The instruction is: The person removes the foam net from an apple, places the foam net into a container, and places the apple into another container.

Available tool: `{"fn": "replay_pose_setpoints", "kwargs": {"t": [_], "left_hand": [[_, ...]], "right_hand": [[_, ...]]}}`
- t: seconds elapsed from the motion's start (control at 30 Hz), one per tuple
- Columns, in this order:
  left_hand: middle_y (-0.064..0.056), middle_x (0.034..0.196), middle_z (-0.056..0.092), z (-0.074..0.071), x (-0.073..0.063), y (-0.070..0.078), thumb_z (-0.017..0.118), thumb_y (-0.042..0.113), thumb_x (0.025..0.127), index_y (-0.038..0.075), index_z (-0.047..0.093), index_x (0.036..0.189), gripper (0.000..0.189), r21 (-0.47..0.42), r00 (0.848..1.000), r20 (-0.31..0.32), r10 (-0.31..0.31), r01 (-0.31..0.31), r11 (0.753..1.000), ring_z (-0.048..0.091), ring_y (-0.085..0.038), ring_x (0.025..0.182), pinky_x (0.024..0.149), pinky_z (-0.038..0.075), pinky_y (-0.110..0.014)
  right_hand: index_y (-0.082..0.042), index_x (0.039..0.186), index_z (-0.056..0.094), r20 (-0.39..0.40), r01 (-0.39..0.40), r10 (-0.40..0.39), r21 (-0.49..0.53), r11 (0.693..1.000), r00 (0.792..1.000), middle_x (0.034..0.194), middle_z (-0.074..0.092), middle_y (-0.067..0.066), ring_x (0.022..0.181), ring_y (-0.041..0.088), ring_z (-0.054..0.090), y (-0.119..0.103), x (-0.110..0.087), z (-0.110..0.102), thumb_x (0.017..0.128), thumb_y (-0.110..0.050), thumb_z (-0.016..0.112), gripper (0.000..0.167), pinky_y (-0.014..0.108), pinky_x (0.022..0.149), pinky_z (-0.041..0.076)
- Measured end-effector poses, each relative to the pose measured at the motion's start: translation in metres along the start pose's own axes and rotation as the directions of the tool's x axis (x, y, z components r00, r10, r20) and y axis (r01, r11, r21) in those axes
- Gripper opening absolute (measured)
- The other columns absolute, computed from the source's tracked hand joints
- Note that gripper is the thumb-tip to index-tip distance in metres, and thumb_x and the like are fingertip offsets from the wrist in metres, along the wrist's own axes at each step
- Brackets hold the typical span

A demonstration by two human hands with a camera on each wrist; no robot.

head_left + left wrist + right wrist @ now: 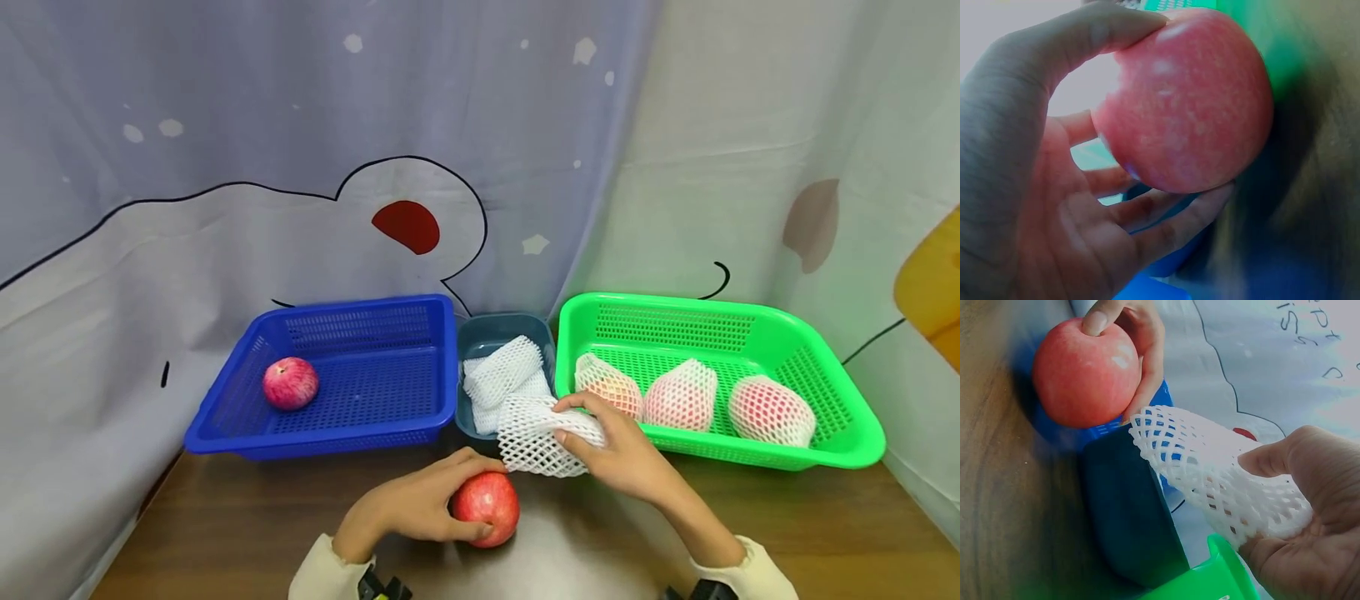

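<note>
My left hand [429,500] grips a red apple [487,508] low over the table, thumb on the near side and fingers round the far side, as the left wrist view also shows. A white foam net sleeve [543,437] is pinched between thumb and fingers of my right hand [618,446], just right of the apple. In the right wrist view the sleeve's open mesh end [1154,434] points toward the apple [1088,375]. Behind the hands, more white foam nets [506,375] lie in a small dark teal bin [498,322].
At the left, a blue basket [352,429] holds one red apple [290,383]. A green basket [840,400] at the right contains three net-wrapped fruits [681,396]. Both stand along the back of the brown wooden table [247,517], before a printed curtain [300,108].
</note>
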State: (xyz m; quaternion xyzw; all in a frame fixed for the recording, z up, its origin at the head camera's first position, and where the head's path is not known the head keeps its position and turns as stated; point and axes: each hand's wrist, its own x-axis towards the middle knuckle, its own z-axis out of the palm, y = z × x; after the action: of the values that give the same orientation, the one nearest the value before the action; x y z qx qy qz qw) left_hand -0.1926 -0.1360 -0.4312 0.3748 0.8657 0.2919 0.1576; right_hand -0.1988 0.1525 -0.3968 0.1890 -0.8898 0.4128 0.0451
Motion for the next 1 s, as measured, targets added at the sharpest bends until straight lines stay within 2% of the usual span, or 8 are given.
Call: {"fn": "replay_pose_setpoints", "kwargs": {"t": [0.13,0.23,0.4,0.67,0.83,1.0], "left_hand": [[0.003,0.138,0.052,0.002,0.001,0.001,0.07,0.048,0.085,0.028,0.049,0.141,0.063,0.03,1.0,-0.001,0.0,0.0,1.0,0.055,-0.016,0.121,0.093,0.053,-0.032],[0.003,0.139,0.054,0.002,0.001,0.002,0.07,0.051,0.084,0.033,0.049,0.142,0.064,0.053,1.0,-0.006,-0.024,0.025,0.998,0.054,-0.019,0.123,0.094,0.052,-0.035],[0.002,0.14,0.055,0.003,0.0,0.002,0.069,0.053,0.084,0.033,0.049,0.143,0.065,0.065,0.999,-0.006,-0.048,0.049,0.997,0.053,-0.022,0.124,0.097,0.051,-0.039],[0.003,0.134,0.059,0.002,0.002,0.001,0.07,0.051,0.084,0.028,0.049,0.141,0.065,0.056,1.0,-0.003,-0.014,0.014,0.998,0.057,-0.015,0.117,0.095,0.052,-0.032],[0.004,0.134,0.059,0.002,0.004,-0.001,0.07,0.052,0.083,0.03,0.047,0.14,0.065,0.038,1.0,0.008,-0.018,0.018,0.999,0.057,-0.013,0.116,0.093,0.052,-0.031],[0.005,0.125,0.063,0.002,0.004,-0.002,0.074,0.052,0.081,0.034,0.046,0.133,0.062,-0.006,1.0,0.013,-0.011,0.011,1.0,0.06,-0.007,0.108,0.088,0.053,-0.026]], "right_hand": [[-0.024,0.117,0.06,-0.007,0.015,-0.015,-0.015,1.0,1.0,0.117,0.066,-0.002,0.107,0.02,0.059,-0.005,0.005,-0.003,0.09,-0.022,0.072,0.029,0.043,0.09,0.049],[-0.022,0.116,0.061,-0.02,0.034,-0.035,-0.043,0.998,0.999,0.117,0.066,0.0,0.108,0.022,0.06,-0.011,0.008,-0.005,0.09,-0.021,0.071,0.028,0.044,0.09,0.049],[-0.019,0.117,0.06,-0.029,0.046,-0.049,-0.087,0.995,0.998,0.122,0.065,0.003,0.115,0.026,0.06,-0.017,0.013,-0.004,0.091,-0.021,0.07,0.028,0.05,0.096,0.049],[-0.013,0.121,0.057,-0.031,0.062,-0.065,-0.112,0.992,0.997,0.128,0.062,0.01,0.121,0.032,0.058,-0.024,0.028,-0.001,0.091,-0.02,0.068,0.033,0.054,0.101,0.047],[-0.011,0.122,0.056,-0.04,0.056,-0.061,-0.129,0.99,0.997,0.131,0.06,0.014,0.125,0.035,0.056,-0.025,0.038,0.002,0.091,-0.019,0.068,0.034,0.057,0.104,0.045],[-0.009,0.121,0.055,-0.059,0.052,-0.061,-0.142,0.989,0.996,0.132,0.057,0.018,0.127,0.038,0.054,-0.026,0.045,0.004,0.091,-0.016,0.068,0.033,0.058,0.106,0.043]]}}
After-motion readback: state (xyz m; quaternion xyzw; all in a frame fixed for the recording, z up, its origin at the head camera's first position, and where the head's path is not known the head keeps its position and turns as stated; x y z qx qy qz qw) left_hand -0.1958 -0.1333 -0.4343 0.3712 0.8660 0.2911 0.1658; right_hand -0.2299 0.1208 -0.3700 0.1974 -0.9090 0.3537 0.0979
